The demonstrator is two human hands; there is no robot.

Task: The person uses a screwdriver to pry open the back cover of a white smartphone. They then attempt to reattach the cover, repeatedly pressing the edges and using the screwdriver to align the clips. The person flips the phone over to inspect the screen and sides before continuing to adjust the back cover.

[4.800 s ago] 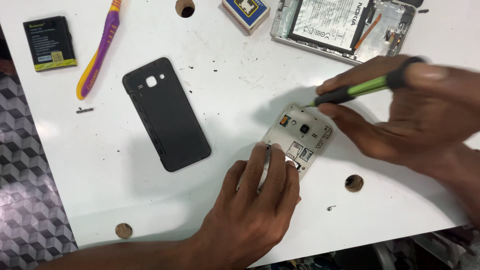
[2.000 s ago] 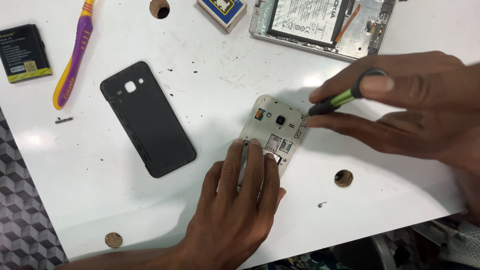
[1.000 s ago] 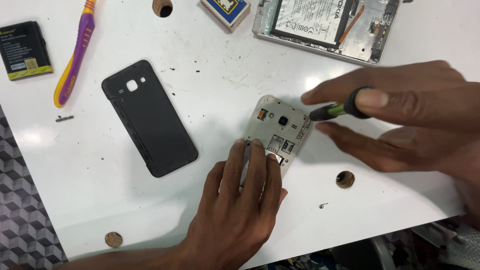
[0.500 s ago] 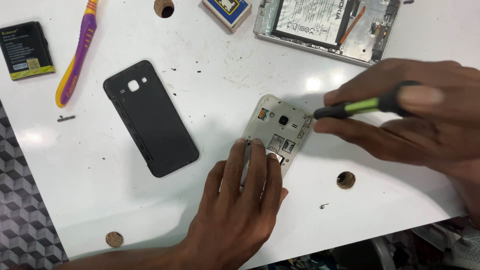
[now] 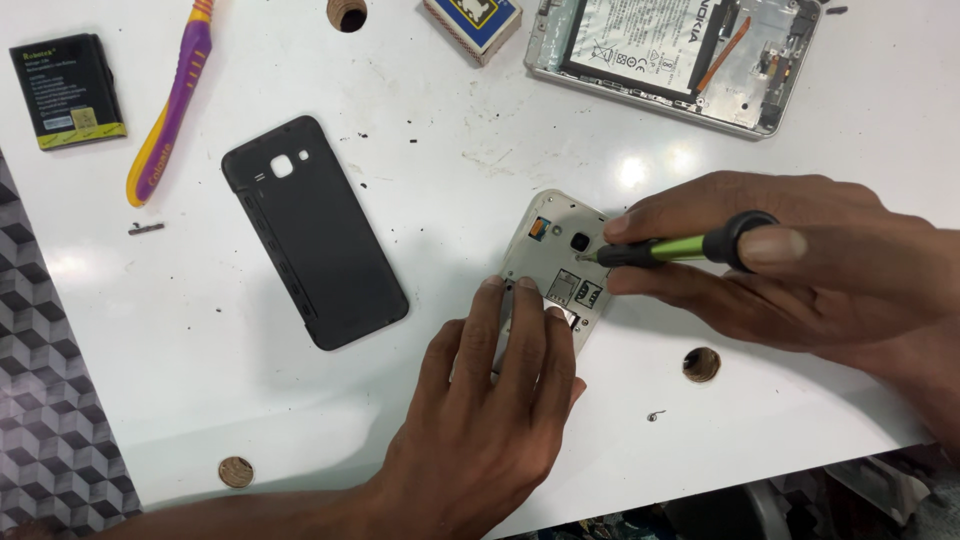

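The opened phone (image 5: 553, 272) lies mid-bench, long axis running away from the person; the left hand (image 5: 490, 420) presses flat on its near half, fingers spread, while the right hand (image 5: 800, 270), clamped on a green screwdriver (image 5: 672, 250), comes in sideways, tip by the camera

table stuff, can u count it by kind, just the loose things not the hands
phones opened up: 2 (small phone, big phone)
back cover: 1
battery: 1
toothbrush: 1
screwdriver: 1
small box: 1
total: 7
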